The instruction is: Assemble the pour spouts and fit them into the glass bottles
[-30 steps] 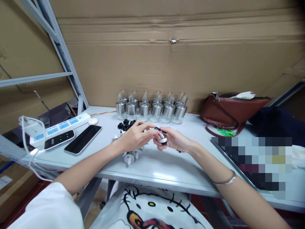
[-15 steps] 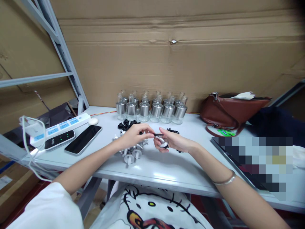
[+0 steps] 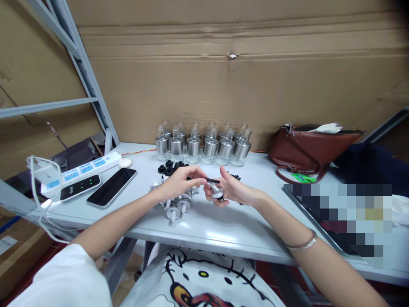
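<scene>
My right hand (image 3: 234, 191) cradles a small silver metal cap (image 3: 216, 192) above the grey table (image 3: 211, 226), its fingers curled round it. My left hand (image 3: 180, 182) pinches a thin black ring (image 3: 212, 181) and holds it at the top of the cap. Under my left hand lies a heap of silver parts with white stems (image 3: 175, 204). Small black rubber pieces (image 3: 168, 167) lie just behind the hands.
A cluster of glass bottles with silver collars (image 3: 202, 145) stands at the back by the cardboard wall. At the left lie two phones (image 3: 111, 186), a white power strip (image 3: 83, 167) and a cable. A brown handbag (image 3: 308, 147) sits at the right.
My left hand has drawn back a little from the cap, so the black ring now shows between the hands. The right hand has tilted the cap slightly.
</scene>
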`<action>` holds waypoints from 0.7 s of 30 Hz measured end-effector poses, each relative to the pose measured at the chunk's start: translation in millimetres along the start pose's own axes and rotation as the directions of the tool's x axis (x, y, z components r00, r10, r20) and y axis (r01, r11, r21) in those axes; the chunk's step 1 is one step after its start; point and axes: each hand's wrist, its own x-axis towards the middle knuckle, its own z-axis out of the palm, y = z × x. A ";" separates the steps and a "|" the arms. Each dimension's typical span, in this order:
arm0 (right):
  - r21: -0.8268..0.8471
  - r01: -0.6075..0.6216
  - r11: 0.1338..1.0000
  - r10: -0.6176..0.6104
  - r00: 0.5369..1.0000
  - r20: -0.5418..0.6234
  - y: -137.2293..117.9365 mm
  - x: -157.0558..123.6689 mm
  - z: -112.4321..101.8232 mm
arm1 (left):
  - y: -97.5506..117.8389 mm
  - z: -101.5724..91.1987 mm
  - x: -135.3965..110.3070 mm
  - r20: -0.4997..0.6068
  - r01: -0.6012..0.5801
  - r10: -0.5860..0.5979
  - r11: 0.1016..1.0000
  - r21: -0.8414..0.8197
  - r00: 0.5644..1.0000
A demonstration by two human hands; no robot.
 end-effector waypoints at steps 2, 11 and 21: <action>-0.001 0.002 1.000 -0.002 1.000 -0.007 0.6 0.3 0.4 | -0.6 0.3 -0.7 0.012 -0.009 0.009 1.000 0.007 1.000; -0.057 0.012 0.998 -0.014 0.999 -0.032 -1.2 -1.4 4.1 | 1.0 0.1 -2.9 -0.004 -0.035 0.035 0.999 0.004 0.999; -0.350 -0.013 0.937 -0.069 0.973 -0.221 11.4 0.2 -5.0 | 1.5 0.0 -1.5 0.056 0.000 -0.005 0.996 0.091 0.998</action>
